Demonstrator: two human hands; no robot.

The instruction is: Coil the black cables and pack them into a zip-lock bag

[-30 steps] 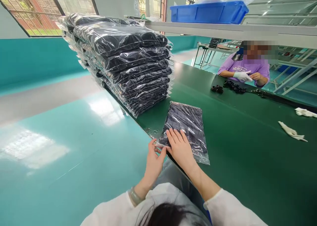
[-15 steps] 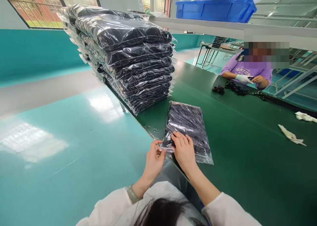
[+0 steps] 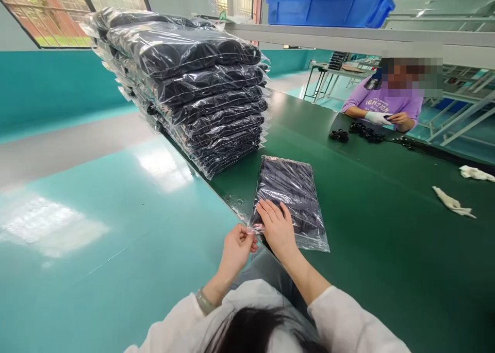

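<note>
A clear plastic bag point(image 3: 290, 188) packed with dark, ribbed-looking goods lies flat on the green table, close to its left edge. My left hand point(image 3: 236, 250) pinches the near left corner of the bag, just past the table edge. Flat on top of the bag, near that same corner, rests my right hand point(image 3: 276, 227), its fingers stretched out over the plastic. What exactly the dark goods are, I cannot make out.
A tall stack of filled plastic bags point(image 3: 185, 85) stands at the back left. Across the green table point(image 3: 371, 214), a person in purple point(image 3: 381, 98) handles small black pieces point(image 3: 365, 131). White gloves point(image 3: 452, 202) lie at right. Overhead, a shelf point(image 3: 328, 33) carries a blue bin point(image 3: 328, 9).
My left hand has closed tighter on the bag's corner and moved slightly down and left. My right hand has slid a little left over the bag. The view has shifted slightly.
</note>
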